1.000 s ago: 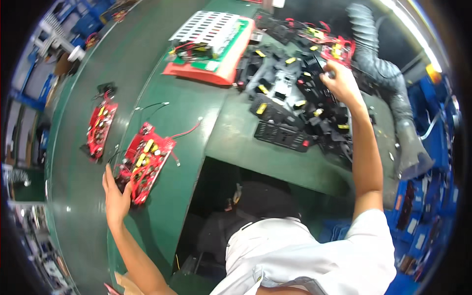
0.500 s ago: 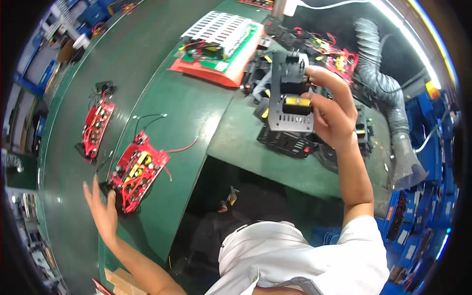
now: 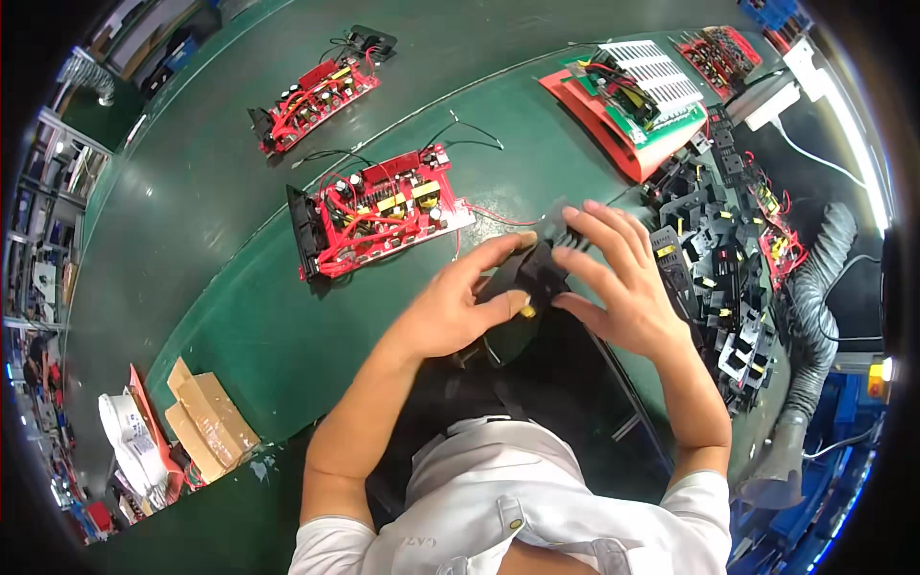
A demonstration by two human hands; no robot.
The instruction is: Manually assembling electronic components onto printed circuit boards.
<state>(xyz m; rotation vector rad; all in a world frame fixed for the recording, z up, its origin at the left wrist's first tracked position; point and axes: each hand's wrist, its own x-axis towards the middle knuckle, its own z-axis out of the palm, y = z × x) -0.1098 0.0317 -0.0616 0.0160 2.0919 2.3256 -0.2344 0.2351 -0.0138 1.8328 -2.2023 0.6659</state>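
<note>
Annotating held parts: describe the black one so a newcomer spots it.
At the green workbench, find the left hand and right hand close together. Between them is the black component, showing a small yellow patch. Unlike the heaped black parts at right, this one is held.

Faint lettering [image 3: 419, 541] is borne by the white shirt [image 3: 594, 517]; marks on the white package [image 3: 131, 443] at lower left cannot be read.

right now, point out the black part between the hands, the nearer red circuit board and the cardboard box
Black part [image 3: 542, 272]: head view, on its dark middle
Nearer red circuit board [image 3: 389, 209]: head view, among its central components
Cardboard box [image 3: 208, 424]: head view, on its brown side
</note>
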